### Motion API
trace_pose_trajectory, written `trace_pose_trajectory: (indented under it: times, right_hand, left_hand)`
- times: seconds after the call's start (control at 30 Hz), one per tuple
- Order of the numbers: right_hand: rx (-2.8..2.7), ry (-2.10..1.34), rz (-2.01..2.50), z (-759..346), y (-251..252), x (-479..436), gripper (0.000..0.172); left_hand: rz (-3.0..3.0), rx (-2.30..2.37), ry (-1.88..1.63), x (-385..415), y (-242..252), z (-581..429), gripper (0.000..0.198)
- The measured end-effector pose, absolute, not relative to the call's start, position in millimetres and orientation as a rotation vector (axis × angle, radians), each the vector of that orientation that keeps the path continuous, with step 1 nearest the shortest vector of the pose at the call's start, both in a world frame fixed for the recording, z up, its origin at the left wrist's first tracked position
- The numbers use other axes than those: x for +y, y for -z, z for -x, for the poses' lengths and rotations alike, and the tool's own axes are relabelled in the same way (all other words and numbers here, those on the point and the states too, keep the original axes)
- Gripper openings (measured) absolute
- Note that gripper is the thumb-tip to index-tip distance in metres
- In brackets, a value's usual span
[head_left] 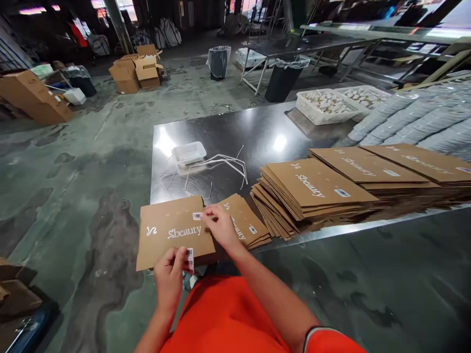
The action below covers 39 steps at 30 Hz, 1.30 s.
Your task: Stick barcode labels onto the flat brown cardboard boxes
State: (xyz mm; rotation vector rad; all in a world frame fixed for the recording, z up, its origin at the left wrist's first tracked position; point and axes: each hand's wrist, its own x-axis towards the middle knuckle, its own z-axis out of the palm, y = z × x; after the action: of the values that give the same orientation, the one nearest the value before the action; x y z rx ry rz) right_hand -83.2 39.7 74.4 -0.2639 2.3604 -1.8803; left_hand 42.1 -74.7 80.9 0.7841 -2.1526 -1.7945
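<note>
Head view — cardboard mailer (172, 235), long axis crosswise — under the hands (169, 279) (221, 226).

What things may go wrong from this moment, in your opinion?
The right hand is at a small label on the flat cardboard box, so the label may stick crooked. The barcode sticker in the left hand might fold or cling to fingers. The box appears to overhang the table edge and could tip off.

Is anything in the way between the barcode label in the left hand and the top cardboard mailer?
Nothing visible: the left hand holds the barcode label at the near edge of the top cardboard mailer. The right hand rests farther up the mailer, not between them.
</note>
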Motion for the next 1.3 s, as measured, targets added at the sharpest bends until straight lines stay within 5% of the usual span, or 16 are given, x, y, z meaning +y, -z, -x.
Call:
trace_pose_trajectory:
  times: [0.27, 0.8, 1.0, 1.3]
  right_hand:
    - [2.509, 1.531, 0.200, 126, -32, 14, 0.017]
    - [2.731, 1.267, 0.196, 121, -34, 8, 0.012]
    - [2.785, 1.041, 0.165, 121, -42, 5, 0.025]
    - [2.740, 1.270, 0.185, 133, -29, 14, 0.020]
  left_hand:
    - [-0.734, -2.327, 1.695, -91, -58, -24, 0.042]
    - [-0.639, -2.423, 1.523, -93, -51, -25, 0.042]
    - [-0.634, -2.462, 1.479, -94, -48, -26, 0.041]
    - [-0.559, -2.357, 1.636, -96, -52, -29, 0.034]
